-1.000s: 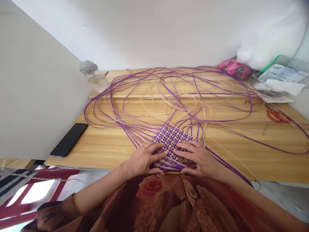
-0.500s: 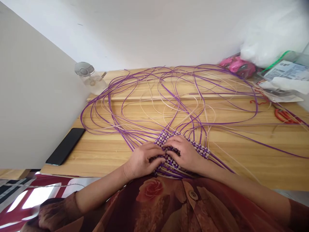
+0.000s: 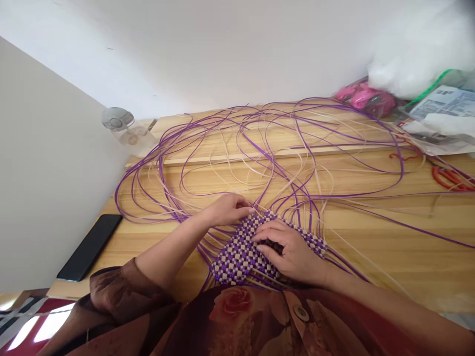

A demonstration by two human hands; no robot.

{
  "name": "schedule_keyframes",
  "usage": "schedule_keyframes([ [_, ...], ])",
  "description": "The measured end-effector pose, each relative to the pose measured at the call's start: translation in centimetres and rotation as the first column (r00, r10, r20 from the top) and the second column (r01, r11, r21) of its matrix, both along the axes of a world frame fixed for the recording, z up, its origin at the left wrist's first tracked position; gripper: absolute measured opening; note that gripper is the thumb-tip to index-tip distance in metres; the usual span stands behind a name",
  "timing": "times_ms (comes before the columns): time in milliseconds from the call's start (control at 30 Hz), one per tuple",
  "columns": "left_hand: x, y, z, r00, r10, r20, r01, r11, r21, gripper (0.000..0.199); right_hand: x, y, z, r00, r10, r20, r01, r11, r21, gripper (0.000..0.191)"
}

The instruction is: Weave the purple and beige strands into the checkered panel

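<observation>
A woven piece (image 3: 237,252) in a purple and beige check lies at the table's front edge, close to my body. Long purple and beige strips (image 3: 272,163) fan out from its edges. My left hand (image 3: 232,210) is at its upper left edge, thumb and fingertips closed together where strips leave the weave; the exact strip between them is partly hidden. Across the middle of the piece rests my right hand (image 3: 291,247), fingers curved and thumb below, holding the weave down. The palm covers part of the pattern.
On the left lie a black phone (image 3: 90,247) and, farther back, a clear bottle with a grey lid (image 3: 118,118). Red-handled pliers or cutters (image 3: 451,178) are at the right. Behind them are papers (image 3: 445,104) and a pink bundle in plastic (image 3: 365,96).
My left hand has moved up and away from the weave's middle to its upper left edge, uncovering the lower left part. My right hand stays on the piece. The view has shifted slightly.
</observation>
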State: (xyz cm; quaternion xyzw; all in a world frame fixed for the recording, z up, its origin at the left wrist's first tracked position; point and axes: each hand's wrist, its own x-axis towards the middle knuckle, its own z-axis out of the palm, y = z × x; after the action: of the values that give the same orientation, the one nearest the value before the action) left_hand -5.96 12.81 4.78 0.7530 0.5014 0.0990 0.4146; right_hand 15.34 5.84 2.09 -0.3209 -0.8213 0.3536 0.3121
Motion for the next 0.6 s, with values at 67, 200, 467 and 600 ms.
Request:
schedule_keyframes([
  [67,0.1,0.9,0.3,0.998,-0.051,0.046,0.057,0.991,-0.122,0.042,0.1,0.1,0.0,0.993,-0.101,-0.068,0.095,0.992,-0.088,0.017],
  [200,0.6,1.9,0.5,0.993,-0.082,0.086,0.094,0.985,-0.145,0.040,0.2,0.1,-0.5,0.959,-0.235,-0.157,0.179,0.936,-0.304,0.020],
  [467,2.3,0.7,-0.9,0.927,-0.011,0.374,0.131,0.945,-0.299,0.030,-0.1,0.6,-1.1,0.882,-0.397,-0.255,0.181,0.783,-0.595,0.042],
  [600,2.5,0.1,-1.8,0.936,0.022,0.352,0.034,0.988,-0.151,0.025,-0.4,2.1,0.0,0.932,-0.336,-0.138,0.172,0.743,-0.647,0.057],
])
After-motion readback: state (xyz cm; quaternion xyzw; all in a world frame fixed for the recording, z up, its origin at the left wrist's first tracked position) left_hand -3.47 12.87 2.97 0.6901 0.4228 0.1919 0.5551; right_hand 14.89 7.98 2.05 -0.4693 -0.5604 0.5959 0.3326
